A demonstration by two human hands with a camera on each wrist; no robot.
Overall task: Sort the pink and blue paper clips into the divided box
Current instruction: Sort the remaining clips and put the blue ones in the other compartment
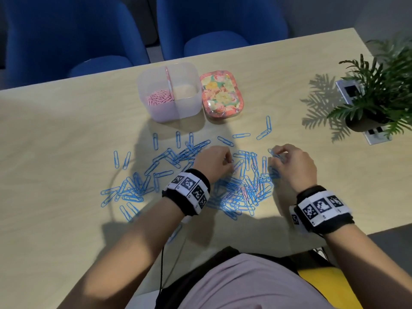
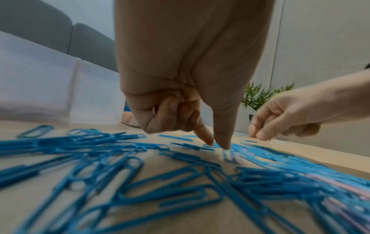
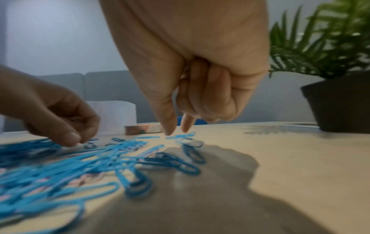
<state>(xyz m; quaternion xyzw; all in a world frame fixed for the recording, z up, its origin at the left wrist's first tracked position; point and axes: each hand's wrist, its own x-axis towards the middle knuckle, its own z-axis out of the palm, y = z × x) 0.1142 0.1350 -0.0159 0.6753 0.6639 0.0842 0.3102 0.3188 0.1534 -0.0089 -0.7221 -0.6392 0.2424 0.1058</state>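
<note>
Blue paper clips (image 1: pixel 169 157) lie scattered over the wooden table (image 1: pixel 55 141), with a few pink clips (image 1: pixel 244 192) mixed into the near heap. The translucent divided box (image 1: pixel 153 108) stands behind them; its left compartment holds pink clips (image 1: pixel 159 98), and its right one (image 1: pixel 186 91) looks bare. My left hand (image 1: pixel 230 162) reaches into the pile, thumb and index tips (image 2: pixel 225 145) pinching a blue clip (image 2: pixel 230 156). My right hand (image 1: pixel 275 153) grips blue clips (image 1: pixel 277 156) between its fingertips, with thumb and index (image 3: pixel 169 133) pointing down over the table.
A floral lid (image 1: pixel 220 94) lies right of the box. A potted plant (image 1: pixel 376 101) and a wall-socket plate (image 1: pixel 379 136) occupy the right edge. Blue chairs (image 1: pixel 218 25) stand beyond the far table edge.
</note>
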